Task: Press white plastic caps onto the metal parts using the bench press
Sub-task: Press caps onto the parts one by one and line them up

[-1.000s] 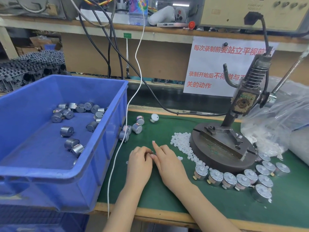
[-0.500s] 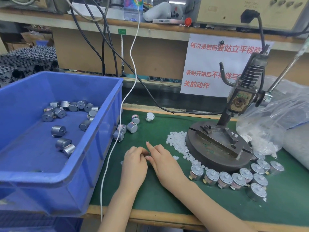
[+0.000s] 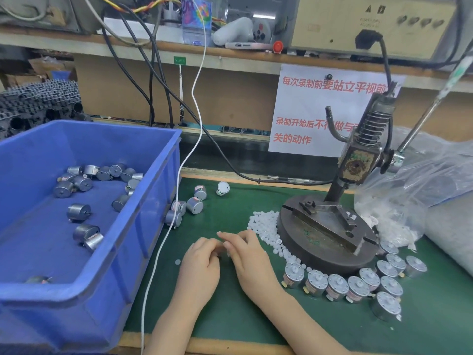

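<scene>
White caps [image 3: 266, 228] heaped by bench press [image 3: 358, 170] — left hand [image 3: 201, 263], right hand [image 3: 249, 256] curled fingertip-to-fingertip, held item can't tell. Pick one cap, seat square on metal part [image 3: 316, 283] before pressing.

1. The bare left hand [image 3: 200, 265] lies palm down, knuckles up, its fingers curled in toward the right hand.
2. The bare right hand [image 3: 252, 260] is palm down, its fingers [image 3: 225, 235] reaching left to meet the left hand's fingertips.
3. Whether either hand pinches anything is hidden.
4. Both bare forearms enter from below.
</scene>
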